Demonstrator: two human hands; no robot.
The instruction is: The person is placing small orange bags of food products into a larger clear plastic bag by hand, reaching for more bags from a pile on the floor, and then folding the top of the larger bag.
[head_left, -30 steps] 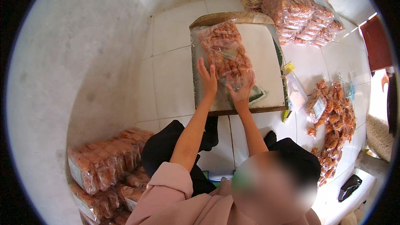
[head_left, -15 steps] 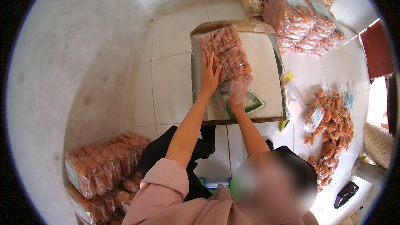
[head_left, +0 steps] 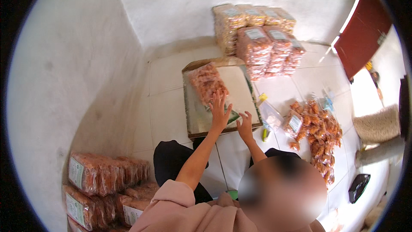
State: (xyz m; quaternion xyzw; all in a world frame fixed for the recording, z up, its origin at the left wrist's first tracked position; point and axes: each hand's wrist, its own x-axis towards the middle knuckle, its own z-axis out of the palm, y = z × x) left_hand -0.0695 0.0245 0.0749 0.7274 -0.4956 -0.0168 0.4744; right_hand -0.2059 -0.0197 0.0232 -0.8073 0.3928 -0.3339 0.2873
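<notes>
A clear plastic bag packed with small reddish-orange snack packets [head_left: 205,81] lies flat on a low white-topped table [head_left: 240,83] with worn wooden edges. My left hand [head_left: 219,112] has its fingers spread over the near end of the bag, seemingly at its loose plastic. Just off the bag to the right, my right hand [head_left: 245,127] hovers at the table's near edge, fingers apart and holding nothing. A green patch [head_left: 233,117] on the tabletop shows between my hands.
Filled bags are stacked against the far wall [head_left: 257,47] and at the lower left [head_left: 101,174]. Loose orange packets [head_left: 319,135] are heaped on the tiled floor at right. Beside the table lie clear plastic bags [head_left: 270,116] and a yellow-green tool [head_left: 265,135]. A black bag [head_left: 359,188] sits farther right.
My right hand has let go of the bag's near end and drawn back to the right. My left hand has slid from the bag's left side onto its near end. The view has tilted up.
</notes>
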